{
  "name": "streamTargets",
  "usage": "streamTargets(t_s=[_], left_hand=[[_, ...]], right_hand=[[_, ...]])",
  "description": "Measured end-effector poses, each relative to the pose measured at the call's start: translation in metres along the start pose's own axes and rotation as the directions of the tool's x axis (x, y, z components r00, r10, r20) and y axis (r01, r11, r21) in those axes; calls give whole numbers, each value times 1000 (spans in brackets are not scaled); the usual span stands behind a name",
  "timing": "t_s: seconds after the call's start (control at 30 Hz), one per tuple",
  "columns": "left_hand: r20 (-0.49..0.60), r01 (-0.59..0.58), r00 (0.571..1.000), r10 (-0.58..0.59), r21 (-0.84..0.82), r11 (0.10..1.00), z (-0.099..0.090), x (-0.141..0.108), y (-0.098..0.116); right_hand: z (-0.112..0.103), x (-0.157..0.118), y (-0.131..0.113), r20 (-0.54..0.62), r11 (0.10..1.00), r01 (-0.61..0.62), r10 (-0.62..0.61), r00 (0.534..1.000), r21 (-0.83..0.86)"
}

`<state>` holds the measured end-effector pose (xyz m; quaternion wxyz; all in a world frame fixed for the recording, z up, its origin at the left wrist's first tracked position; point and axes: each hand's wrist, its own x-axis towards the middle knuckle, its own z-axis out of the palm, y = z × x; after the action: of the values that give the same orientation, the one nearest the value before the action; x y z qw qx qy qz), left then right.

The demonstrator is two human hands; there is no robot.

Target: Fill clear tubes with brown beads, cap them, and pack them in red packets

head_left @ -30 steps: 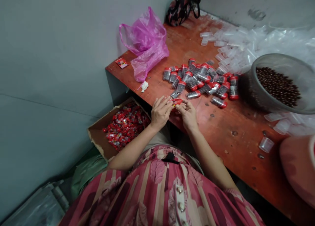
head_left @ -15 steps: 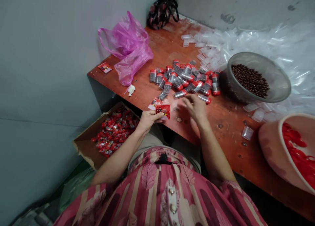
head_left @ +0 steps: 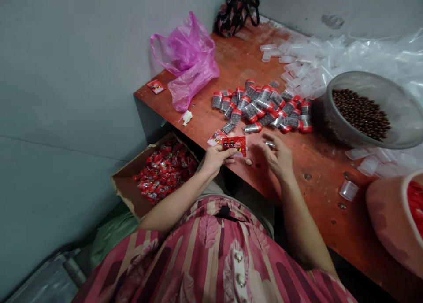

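My left hand [head_left: 214, 161] pinches a red printed sleeve [head_left: 238, 143] between thumb and fingers at the table's front edge. Beneath and behind it lie more printed sleeves [head_left: 215, 137]. To the right, my right hand [head_left: 280, 160] is curled around a small clear jar [head_left: 269, 144] with dark contents; fingers hide most of it. Just beyond both hands is a pile of small clear jars [head_left: 253, 111] filled with dark balls and closed with red caps, several lying on their sides.
A grey bowl [head_left: 333, 138] of dark brown balls stands right, before a heap of empty clear jars [head_left: 307, 74]. A pink basin [head_left: 386, 219] holds red caps. Lower left, a cardboard box [head_left: 124, 186] contains wrapped red pieces. A pink plastic bag [head_left: 194, 69] lies near the wall.
My right hand has closed on a jar from the near side of the pile and drawn it toward me. My left hand still holds the red sleeve. The view has shifted left.
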<state>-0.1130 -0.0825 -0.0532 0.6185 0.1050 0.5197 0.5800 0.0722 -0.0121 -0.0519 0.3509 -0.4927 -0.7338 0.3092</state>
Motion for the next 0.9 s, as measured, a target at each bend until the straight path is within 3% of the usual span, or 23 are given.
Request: streamTargets(t_s=[0.07,0.17,0.23,0.3,0.37,0.43,0.5,0.57,0.63,0.7,0.77,0.8,0.87,0.9], left_hand=[[20,-13,1000,13,4,1000,0,-2,-1],[-12,-49,999,48,-49,998,-12,-8,3],[-60,-91,995,85,-100,991,-26,-13,8],[-107,-146,985,133,-118,982,-39,-17,13],[-144,-188,975,172,-106,976,-49,-20,17],[-163,-195,970,179,-87,977,-54,-20,19],[-170,-165,974,149,-85,983,-54,-18,18],[-158,-114,983,97,-99,989,-50,-15,16],[-138,-63,989,44,-134,989,-43,-13,14],[-111,-12,994,-8,-176,984,-35,-11,13],[-82,34,995,-53,-220,975,-28,-9,13],[-68,51,995,-70,-244,968,-25,-8,14],[-50,67,995,-86,-298,952,-22,-7,16],[-43,72,995,-90,-322,944,-21,-7,17]], right_hand=[[18,-5,-18,127,946,-125,90,988,298],[47,-2,-31,151,913,-181,134,979,366],[64,5,-34,153,959,-150,115,981,241],[77,13,-38,198,995,-99,97,975,3],[83,17,-44,246,970,-13,74,966,-243],[79,16,-49,241,918,53,47,969,-393],[66,13,-50,146,882,31,44,988,-471],[47,10,-44,-25,830,-92,94,995,-550],[27,11,-33,-181,751,-238,159,971,-616],[11,14,-18,-252,677,-329,213,944,-659],[2,15,-2,-220,655,-291,190,957,-697],[-1,14,6,-158,675,-211,140,977,-707],[-5,8,19,36,755,45,-29,999,-654],[-8,4,23,123,796,166,-116,986,-582]])
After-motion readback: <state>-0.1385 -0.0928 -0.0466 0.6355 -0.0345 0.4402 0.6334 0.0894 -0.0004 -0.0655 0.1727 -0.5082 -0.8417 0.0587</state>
